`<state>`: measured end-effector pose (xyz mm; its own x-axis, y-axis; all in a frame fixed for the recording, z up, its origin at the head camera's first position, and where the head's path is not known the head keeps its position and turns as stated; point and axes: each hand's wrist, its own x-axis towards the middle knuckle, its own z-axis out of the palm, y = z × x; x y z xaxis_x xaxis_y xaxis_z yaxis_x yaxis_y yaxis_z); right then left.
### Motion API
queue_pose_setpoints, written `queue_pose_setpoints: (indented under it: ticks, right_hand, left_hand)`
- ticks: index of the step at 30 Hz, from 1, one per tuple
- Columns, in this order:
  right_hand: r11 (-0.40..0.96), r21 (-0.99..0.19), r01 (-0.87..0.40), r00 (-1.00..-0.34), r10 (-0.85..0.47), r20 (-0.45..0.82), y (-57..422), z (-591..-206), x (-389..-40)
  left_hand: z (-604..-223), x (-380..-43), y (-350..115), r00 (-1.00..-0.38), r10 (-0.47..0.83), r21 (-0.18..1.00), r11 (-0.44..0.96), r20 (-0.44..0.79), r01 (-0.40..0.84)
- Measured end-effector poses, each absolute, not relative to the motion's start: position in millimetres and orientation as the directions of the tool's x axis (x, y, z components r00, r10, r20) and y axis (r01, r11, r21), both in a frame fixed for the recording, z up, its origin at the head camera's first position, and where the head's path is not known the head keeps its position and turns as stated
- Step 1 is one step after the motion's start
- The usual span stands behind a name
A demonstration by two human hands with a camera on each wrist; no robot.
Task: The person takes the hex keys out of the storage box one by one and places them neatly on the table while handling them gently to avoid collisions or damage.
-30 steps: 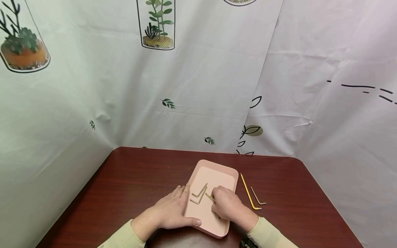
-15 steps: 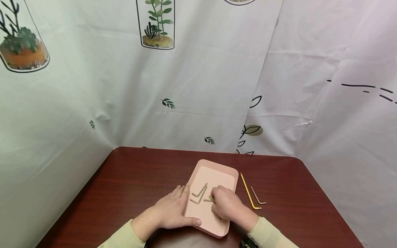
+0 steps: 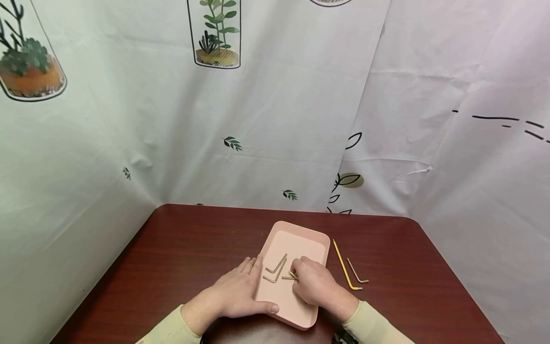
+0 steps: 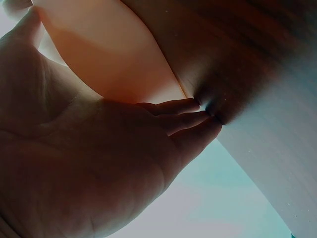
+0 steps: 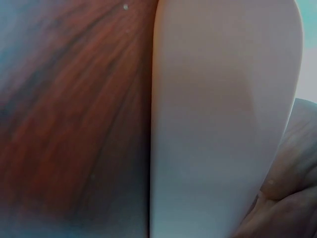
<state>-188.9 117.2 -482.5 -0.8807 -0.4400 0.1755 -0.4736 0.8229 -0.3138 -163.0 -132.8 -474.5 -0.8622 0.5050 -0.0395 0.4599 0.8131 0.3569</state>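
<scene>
One key [image 3: 287,278] has swung level beside the right hand [image 3: 315,283], whose curled fingers pinch another key [image 3: 293,274] inside the tray [image 3: 302,243]; likely light, stiff, slick, best held by the long arm. Loose keys [image 3: 280,270] lie just left; the left hand [image 3: 240,290], fingers straight, rests along the tray, whose far side bars the yellow key [image 3: 343,267] rightward.

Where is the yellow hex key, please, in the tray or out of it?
Out: the yellow hex key lies on the table beside the pink tray, outside its rim.
</scene>
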Motion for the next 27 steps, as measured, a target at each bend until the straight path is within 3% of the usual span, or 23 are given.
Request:
queue_pose_setpoints:
  ticks: [27]
  right_hand:
    - [0.809,-0.303,-0.504,-0.861,-0.444,0.248,121.9,-480.8,-192.6]
  left_hand:
    - [-474.1,-162.7,-132.7,-0.863,0.503,0.355,0.816,-0.046,0.456]
